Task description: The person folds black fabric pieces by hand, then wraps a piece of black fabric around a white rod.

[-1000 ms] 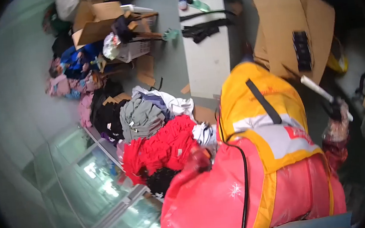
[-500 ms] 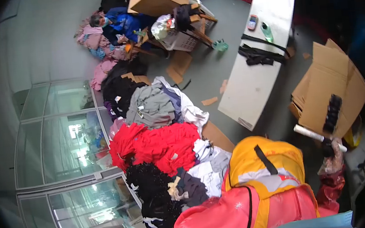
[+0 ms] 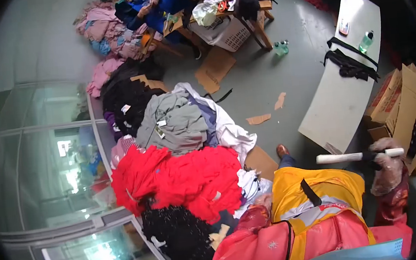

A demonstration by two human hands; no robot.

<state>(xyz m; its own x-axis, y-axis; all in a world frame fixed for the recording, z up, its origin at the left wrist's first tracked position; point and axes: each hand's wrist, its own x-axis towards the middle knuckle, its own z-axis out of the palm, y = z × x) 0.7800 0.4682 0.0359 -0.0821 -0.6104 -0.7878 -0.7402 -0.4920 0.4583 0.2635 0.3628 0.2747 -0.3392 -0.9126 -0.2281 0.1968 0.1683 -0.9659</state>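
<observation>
Right hand [image 3: 387, 163]: gripping white rod [image 3: 341, 158]
Left hand [image 3: 262, 203]: by white cloth [image 3: 249, 180], grip unclear
Bottle [image 3: 366, 42]: near table [image 3: 334, 110] right edge

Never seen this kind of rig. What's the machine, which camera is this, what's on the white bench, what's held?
No machine: it's a person's own hands, seen by one head-worn camera looking forward and down. The right hand grips a white rod. The left hand is beside the yellow cloth; whether it holds anything is unclear. On the white bench are what looks like a phone, a green bottle and black straps. Red clothing is heaped nearby.
</observation>
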